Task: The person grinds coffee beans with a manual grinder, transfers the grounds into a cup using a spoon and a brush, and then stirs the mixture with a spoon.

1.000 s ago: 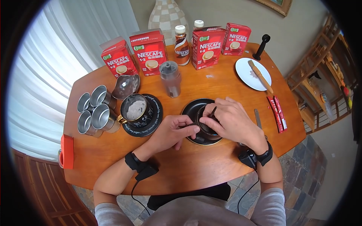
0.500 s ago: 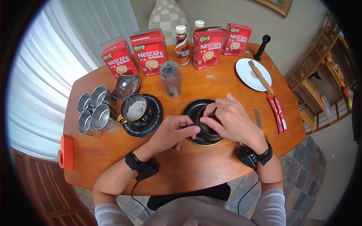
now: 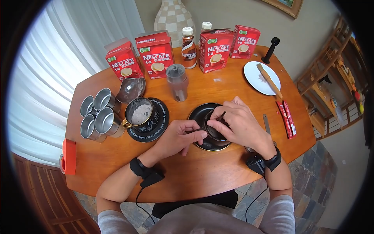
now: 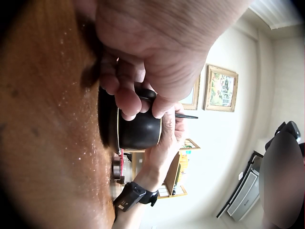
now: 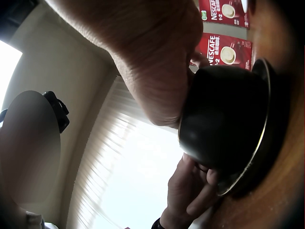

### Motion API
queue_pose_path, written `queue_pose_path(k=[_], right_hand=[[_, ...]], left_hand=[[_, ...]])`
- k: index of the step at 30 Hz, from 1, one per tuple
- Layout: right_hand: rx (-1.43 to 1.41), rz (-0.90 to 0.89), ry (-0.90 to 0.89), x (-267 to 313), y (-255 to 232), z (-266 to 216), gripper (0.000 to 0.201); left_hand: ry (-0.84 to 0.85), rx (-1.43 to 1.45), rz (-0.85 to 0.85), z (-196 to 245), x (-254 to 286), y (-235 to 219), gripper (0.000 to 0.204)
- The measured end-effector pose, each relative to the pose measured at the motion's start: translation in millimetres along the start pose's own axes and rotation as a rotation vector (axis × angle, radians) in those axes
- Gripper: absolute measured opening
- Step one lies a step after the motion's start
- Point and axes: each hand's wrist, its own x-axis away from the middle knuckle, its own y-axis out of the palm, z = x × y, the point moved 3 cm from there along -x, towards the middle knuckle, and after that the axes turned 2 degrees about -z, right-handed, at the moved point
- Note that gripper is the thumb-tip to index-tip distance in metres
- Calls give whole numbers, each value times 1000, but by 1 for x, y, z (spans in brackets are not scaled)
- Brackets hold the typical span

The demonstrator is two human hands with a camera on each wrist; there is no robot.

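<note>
A black cup (image 5: 224, 114) with a gold rim stands on a black saucer (image 3: 196, 113) in front of the person. My left hand (image 3: 181, 136) pinches the cup's handle (image 4: 147, 93) between thumb and fingers. From the right, my right hand (image 3: 239, 124) reaches over the cup's mouth and grips a slim dark stick-like utensil (image 4: 187, 116). Its thin end sticks up past the fingers, while the lower end is hidden inside the cup. To the left, a second black cup (image 3: 140, 113) with pale powder or foam sits on a black printed saucer (image 3: 163, 113).
Several steel cups (image 3: 105, 121) and a glossy bowl (image 3: 131, 89) stand at left, a clear grinder-like canister (image 3: 177, 84) behind. Red Nescafe boxes (image 3: 156, 56) and bottles (image 3: 188, 48) line the back. At right lie a white plate (image 3: 251, 74) with a brush (image 3: 270, 80), and red sachets (image 3: 287, 119).
</note>
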Motion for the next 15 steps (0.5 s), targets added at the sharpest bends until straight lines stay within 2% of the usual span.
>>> queue_pose_path(k=[15], right_hand=[[16, -38, 27, 0, 0, 0, 24]], left_hand=[[10, -10, -5, 0, 0, 0, 21]])
